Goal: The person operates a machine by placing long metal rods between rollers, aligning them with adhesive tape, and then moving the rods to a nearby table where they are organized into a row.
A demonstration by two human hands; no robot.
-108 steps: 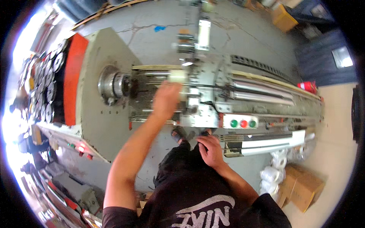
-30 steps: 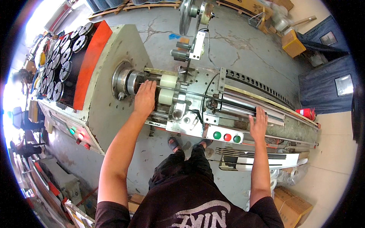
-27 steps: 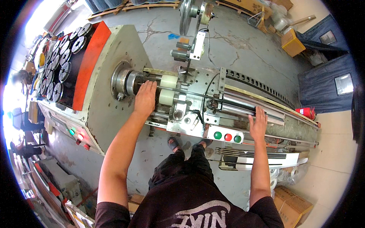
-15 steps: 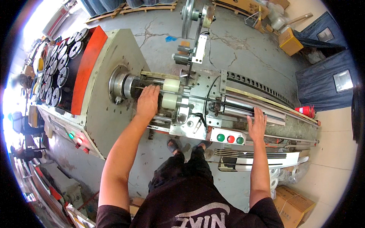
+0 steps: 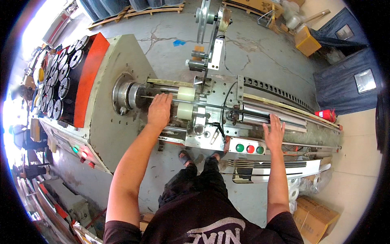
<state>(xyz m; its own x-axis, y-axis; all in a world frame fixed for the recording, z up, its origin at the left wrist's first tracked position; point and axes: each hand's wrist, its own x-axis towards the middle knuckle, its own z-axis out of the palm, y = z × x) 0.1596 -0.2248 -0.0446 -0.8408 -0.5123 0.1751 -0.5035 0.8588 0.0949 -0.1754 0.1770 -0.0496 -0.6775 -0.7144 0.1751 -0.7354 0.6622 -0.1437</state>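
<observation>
A long thin dark rod (image 5: 213,106) lies lengthwise along a machine, running from near the round metal chuck (image 5: 137,96) at the left, between two white rollers (image 5: 185,94), to the steel cylinders (image 5: 264,118) at the right. My left hand (image 5: 160,110) rests palm down over the rod between chuck and rollers, its fingers stretched out flat and not wrapped round it. My right hand (image 5: 275,132) is open with spread fingers, its fingertips over the rod's right part beside the cylinders. Whether they touch the rod I cannot tell.
A control box (image 5: 246,147) with green and red buttons sits before the metal carriage (image 5: 215,95). An upright wheel arm (image 5: 215,53) rises behind. Several spare rods (image 5: 268,164) lie on a low surface at right. The grey machine housing (image 5: 115,77) stands left; a red extinguisher (image 5: 326,115) is far right.
The carriage with its white rollers and button box has shifted slightly right, away from the chuck. Both hands keep nearly the same pose over the rod. The whole view has tilted a little.
</observation>
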